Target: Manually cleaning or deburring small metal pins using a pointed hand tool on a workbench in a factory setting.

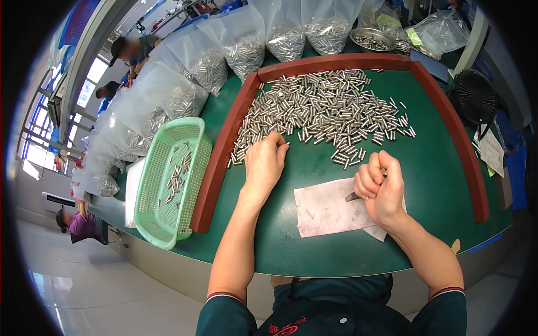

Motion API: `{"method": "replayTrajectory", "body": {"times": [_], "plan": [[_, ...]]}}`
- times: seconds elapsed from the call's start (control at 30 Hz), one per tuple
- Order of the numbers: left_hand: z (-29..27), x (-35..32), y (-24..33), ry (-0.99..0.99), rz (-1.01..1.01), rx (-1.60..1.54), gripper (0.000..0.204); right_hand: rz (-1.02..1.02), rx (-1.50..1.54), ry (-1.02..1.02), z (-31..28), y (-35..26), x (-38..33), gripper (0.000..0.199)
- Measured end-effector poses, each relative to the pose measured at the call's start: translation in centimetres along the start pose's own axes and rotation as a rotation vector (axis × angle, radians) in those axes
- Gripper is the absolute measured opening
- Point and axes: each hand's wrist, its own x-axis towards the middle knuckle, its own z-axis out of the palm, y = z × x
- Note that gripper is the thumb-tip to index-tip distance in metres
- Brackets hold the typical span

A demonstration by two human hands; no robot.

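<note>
My left hand is at the near left edge of the pins, thumb and forefinger in a narrow pinch — one small pin at the tips. My right hand is curled into a fist above the right end of the cloth, a stained, pale pink one; can't tell what's inside. A dark tip shows just beside that fist, over the cloth — kind unclear.

The silver pins lie in a loose heap on the green table, inside the red-brown frame, which runs along left, back and right. Left of it, touching or nearly so, a green basket with a few pins in it. Clear bags of pins line the back and left; metal bowl of pins behind the frame, black fan at right.
</note>
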Motion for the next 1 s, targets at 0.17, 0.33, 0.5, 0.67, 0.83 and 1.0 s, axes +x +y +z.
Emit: {"method": "replayTrajectory", "body": {"times": [0.17,0.33,0.5,0.67,0.83,1.0], "plan": [[-1.9,-1.9,3.0,-0.515,-0.467,-1.225,0.013,0.015,0.003,0.01,-0.4,-0.1,0.0,0.039],[-1.8,-4.7,7.3,-0.51,-0.051,-0.534,0.01,-0.011,0.072,-0.051,-0.3,0.0,-0.2,0.039],[-1.0,-5.1,7.8,-0.454,0.027,-0.444,0.009,-0.072,0.007,-0.114,0.0,-0.6,-0.7,0.04],[-0.8,-5.0,7.9,-0.472,-0.012,-0.462,0.007,-0.043,-0.013,-0.122,-0.4,0.5,-0.6,0.041],[-0.9,-5.2,7.9,-0.486,-0.016,-0.445,0.008,-0.038,-0.018,-0.114,-0.4,0.8,-0.5,0.04],[-0.9,-5.2,8.0,-0.476,-0.009,-0.437,0.008,-0.024,-0.003,-0.119,-0.5,0.7,-0.5,0.04]]}}
